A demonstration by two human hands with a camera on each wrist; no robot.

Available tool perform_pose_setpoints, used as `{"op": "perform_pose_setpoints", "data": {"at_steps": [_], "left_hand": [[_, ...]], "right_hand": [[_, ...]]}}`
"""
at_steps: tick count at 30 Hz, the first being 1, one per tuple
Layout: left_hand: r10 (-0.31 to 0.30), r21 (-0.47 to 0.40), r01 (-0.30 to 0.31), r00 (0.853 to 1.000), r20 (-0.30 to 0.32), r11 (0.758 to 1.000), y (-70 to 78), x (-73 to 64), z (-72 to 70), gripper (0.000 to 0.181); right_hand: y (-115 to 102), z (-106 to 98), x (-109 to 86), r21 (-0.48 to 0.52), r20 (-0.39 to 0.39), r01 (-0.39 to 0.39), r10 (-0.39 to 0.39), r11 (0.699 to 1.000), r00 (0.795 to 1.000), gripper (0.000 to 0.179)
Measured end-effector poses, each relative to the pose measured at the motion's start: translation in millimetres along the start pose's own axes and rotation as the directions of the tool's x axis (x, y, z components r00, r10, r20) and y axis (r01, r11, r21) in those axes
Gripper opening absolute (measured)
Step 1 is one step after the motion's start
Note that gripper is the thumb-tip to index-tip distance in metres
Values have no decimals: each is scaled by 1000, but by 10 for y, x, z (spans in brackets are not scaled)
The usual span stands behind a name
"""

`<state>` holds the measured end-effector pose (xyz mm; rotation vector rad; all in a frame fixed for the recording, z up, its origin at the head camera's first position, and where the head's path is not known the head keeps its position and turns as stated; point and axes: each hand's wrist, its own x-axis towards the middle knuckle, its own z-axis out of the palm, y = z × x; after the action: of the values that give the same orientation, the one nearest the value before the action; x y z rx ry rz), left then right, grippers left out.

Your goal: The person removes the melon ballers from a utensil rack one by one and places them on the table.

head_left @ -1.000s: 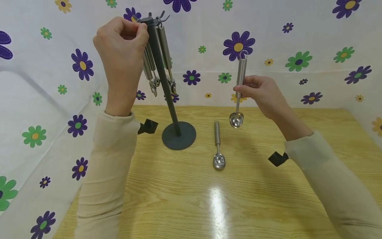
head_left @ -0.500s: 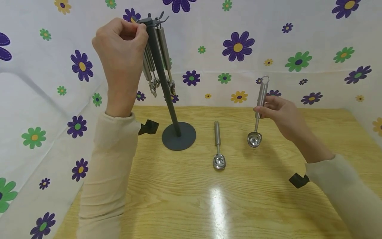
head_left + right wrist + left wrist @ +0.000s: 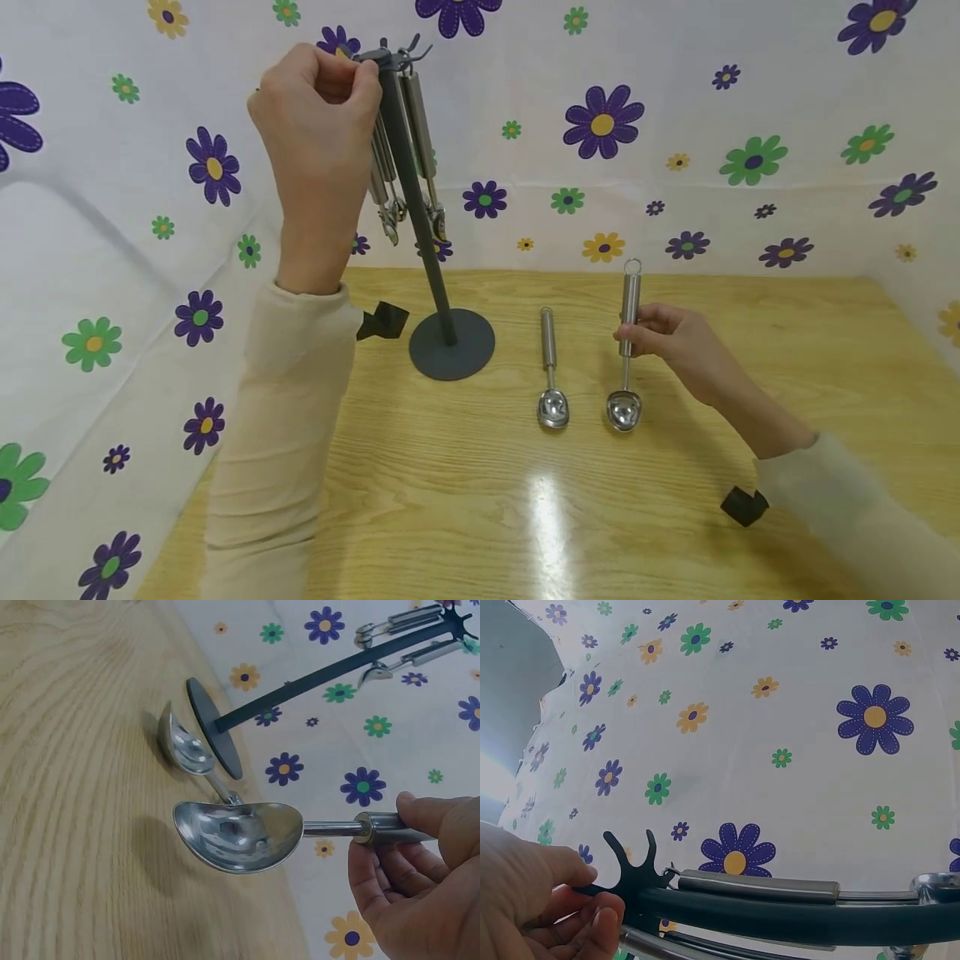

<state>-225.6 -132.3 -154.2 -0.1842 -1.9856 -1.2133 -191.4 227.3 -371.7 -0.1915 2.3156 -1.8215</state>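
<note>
My left hand [image 3: 318, 142] pinches a hook at the top of a dark grey utensil stand [image 3: 418, 196], its thumb and fingertips closed on the arm in the left wrist view. My right hand [image 3: 686, 354] grips the steel handle of an ice cream scoop [image 3: 240, 838], thumb on one side and fingers on the other. That scoop is upright with its bowl down, low over the table, a shadow beside the bowl in the right wrist view. To its left, a second ice cream scoop [image 3: 553, 408] lies on the wood, handle pointing away from me.
Several metal-handled utensils [image 3: 420, 125] hang from the stand's hooks, partly hidden by the pole and left hand. The stand's round base [image 3: 452, 344] rests on the wooden table [image 3: 450, 500]. A flower-print cloth [image 3: 495, 83] covers the back and left side.
The right hand has carried its scoop down from beside the stand's upper half, first rightward, then slightly back left, close to the table. My left hand stays at the stand's top.
</note>
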Motion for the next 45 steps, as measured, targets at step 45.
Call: {"op": "perform_pose_setpoints", "data": {"at_steps": [45], "left_hand": [[-3,50,2,1000,4,999,28,7,-11,24]], "right_hand": [[472,473,378,-131,-105,-146,133,981,986,34]]}}
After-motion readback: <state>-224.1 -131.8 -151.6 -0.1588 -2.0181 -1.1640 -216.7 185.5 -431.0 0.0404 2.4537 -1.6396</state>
